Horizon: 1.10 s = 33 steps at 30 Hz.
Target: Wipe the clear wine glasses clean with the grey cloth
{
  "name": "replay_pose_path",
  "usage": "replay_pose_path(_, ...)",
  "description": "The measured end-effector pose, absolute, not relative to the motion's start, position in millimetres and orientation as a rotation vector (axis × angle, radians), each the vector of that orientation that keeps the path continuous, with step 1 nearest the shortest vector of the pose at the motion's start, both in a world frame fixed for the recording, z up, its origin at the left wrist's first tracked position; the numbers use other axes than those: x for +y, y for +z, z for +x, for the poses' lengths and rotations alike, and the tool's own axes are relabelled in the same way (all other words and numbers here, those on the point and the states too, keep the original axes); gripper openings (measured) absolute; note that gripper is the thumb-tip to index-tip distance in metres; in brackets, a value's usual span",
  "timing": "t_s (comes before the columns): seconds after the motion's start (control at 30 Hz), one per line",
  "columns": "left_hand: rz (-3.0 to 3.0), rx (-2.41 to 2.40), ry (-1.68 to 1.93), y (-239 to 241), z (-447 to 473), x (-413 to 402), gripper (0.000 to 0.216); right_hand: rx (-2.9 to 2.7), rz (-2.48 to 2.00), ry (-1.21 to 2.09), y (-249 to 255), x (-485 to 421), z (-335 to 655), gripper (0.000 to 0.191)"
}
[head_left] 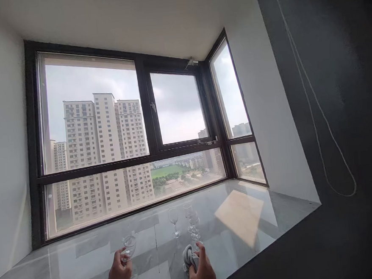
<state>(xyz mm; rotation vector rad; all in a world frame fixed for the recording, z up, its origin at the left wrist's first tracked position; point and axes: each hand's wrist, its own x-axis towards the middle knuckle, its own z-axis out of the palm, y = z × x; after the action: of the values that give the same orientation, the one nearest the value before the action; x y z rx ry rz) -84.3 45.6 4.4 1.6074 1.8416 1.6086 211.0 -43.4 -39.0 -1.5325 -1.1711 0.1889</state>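
Glossy and grey, your windowsill (87, 269) spreads beneath a dark-framed window (148, 108). Over its near left part you have a clear glass (129, 245), pinched between the thumb and fingers of your left hand (119, 273), which extends forward from the lower edge of view. Its bowl shows past your fingertips, the mouth seemingly upward, the long axis near upright and leaning slightly right; you cannot tell whether its base touches the windowsill. Your right hand (202, 272) also points forward, fingers curled around a bunched grey cloth (188, 257), the index finger raised beside it. Just ahead of that hand, several clustered glasses (188, 211) overlap; one stemmed glass (173, 219) stands upright to their left. Farther right lies a sunlit patch (240, 216); outside rise tower blocks (106, 141).
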Motion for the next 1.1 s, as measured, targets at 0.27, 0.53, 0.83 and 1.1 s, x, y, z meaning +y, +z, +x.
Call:
replay_pose_path(0.27,1.667,1.862,1.617,2.7,-82.6,41.3,0.036,-1.165,-1.476,0.213,-54.2,-33.4,210.2,0.056)
replay_pose_path(0.53,2.044,1.648,1.712,-7.0,-74.4,41.0,0.034,-1.163,-1.333,0.171,-67.5,-23.2,213.8,0.058)
replay_pose_path(0.83,2.417,1.498,1.588,-18.6,-61.2,37.7,0.045,-1.288,-1.223,0.266,-76.5,-19.0,231.8,0.067)
replay_pose_path(1.1,2.567,1.565,1.275,-9.5,-39.3,14.2,0.048,-1.479,-0.991,0.272,-57.5,-27.8,229.2,0.077)
